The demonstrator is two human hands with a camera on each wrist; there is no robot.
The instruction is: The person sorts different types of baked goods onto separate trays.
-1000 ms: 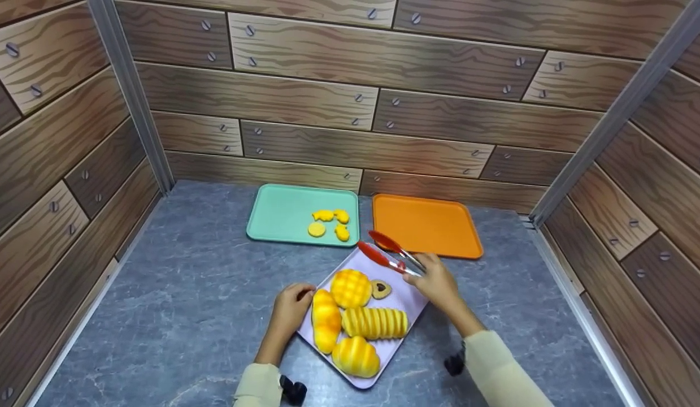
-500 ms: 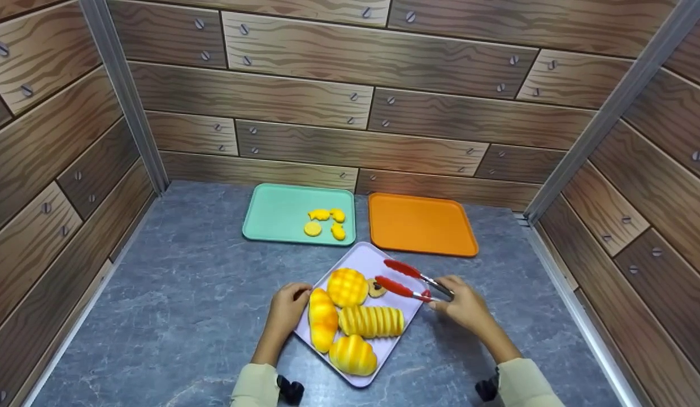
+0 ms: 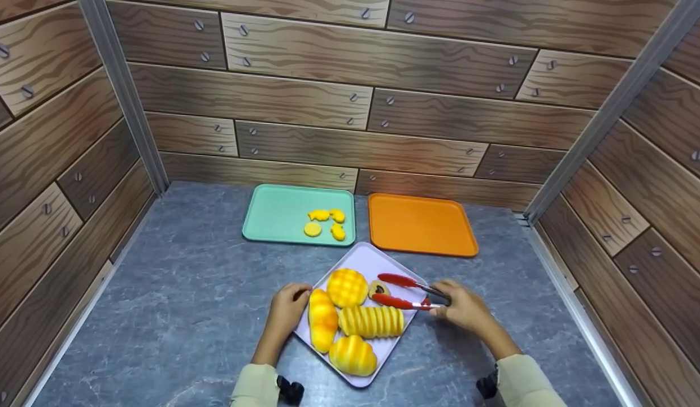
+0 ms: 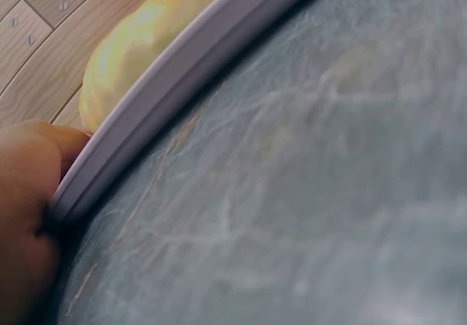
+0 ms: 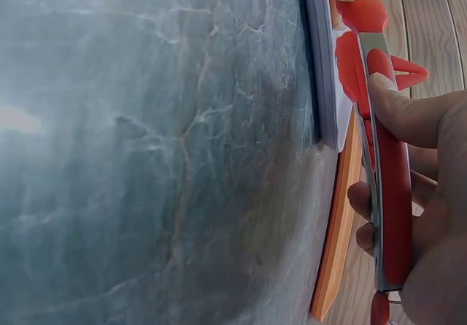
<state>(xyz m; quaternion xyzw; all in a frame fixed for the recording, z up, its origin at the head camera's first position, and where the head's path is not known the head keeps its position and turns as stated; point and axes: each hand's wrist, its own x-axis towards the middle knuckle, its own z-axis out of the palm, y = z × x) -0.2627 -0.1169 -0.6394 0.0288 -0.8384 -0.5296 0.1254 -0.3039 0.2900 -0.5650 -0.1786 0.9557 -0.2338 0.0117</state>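
Note:
My right hand point(image 3: 464, 308) grips red-tipped tongs point(image 3: 392, 301) by their handles; the right wrist view shows the thumb on a red grip point(image 5: 394, 201). The spread tong tips lie on either side of a small cookie point(image 3: 375, 288) with a dark heart centre, on the lilac tray point(image 3: 364, 255). Whether they touch it I cannot tell. At the tray's left edge my left hand point(image 3: 286, 311) pinches the rim point(image 4: 139, 106). The tray also bears a round checkered bun point(image 3: 347, 287), a long glossy roll point(image 3: 322, 321), a ridged loaf point(image 3: 372, 321) and a croissant-like bread point(image 3: 353, 355).
Behind the lilac tray stand a mint green tray point(image 3: 273, 217) with several small yellow pieces point(image 3: 312, 229) on its right part, and an orange tray point(image 3: 423, 223). Wood-patterned walls point(image 3: 304, 102) enclose the grey marbled tabletop point(image 3: 197, 294) at the back and sides.
My right hand has brought the tongs from near the orange tray toward me and right, then lowered their tips around the cookie. The left hand stays at the tray edge.

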